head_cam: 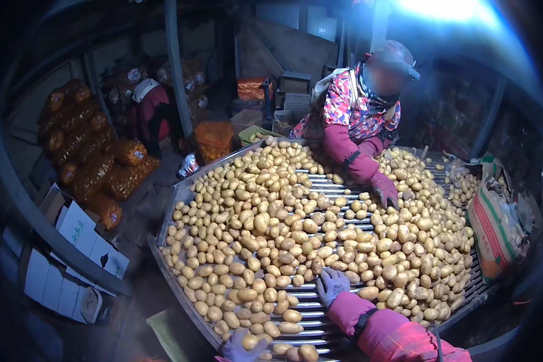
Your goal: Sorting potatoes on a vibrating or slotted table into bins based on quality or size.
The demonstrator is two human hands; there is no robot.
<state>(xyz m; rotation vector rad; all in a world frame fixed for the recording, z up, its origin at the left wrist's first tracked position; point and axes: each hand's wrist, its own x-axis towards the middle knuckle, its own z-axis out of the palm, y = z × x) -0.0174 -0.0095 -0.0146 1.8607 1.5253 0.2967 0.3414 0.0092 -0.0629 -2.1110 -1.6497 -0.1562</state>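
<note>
Potatoes cover much of a sorting table with metal rollers. My right hand, in a purple-grey glove, lies on the rollers at the near edge of the potatoes, its fingertips touching them. At the bottom edge of the view, my left hand, gloved alike, is at the near left corner of the table with a potato at its fingers; whether it grips this potato cannot be told. Bare rollers show between my hands, with a few potatoes low down.
Across the table a co-worker reaches a gloved hand into the potatoes. Another person bends near stacked net sacks. White cartons stand at left, a woven sack at the table's right end, and a metal post behind.
</note>
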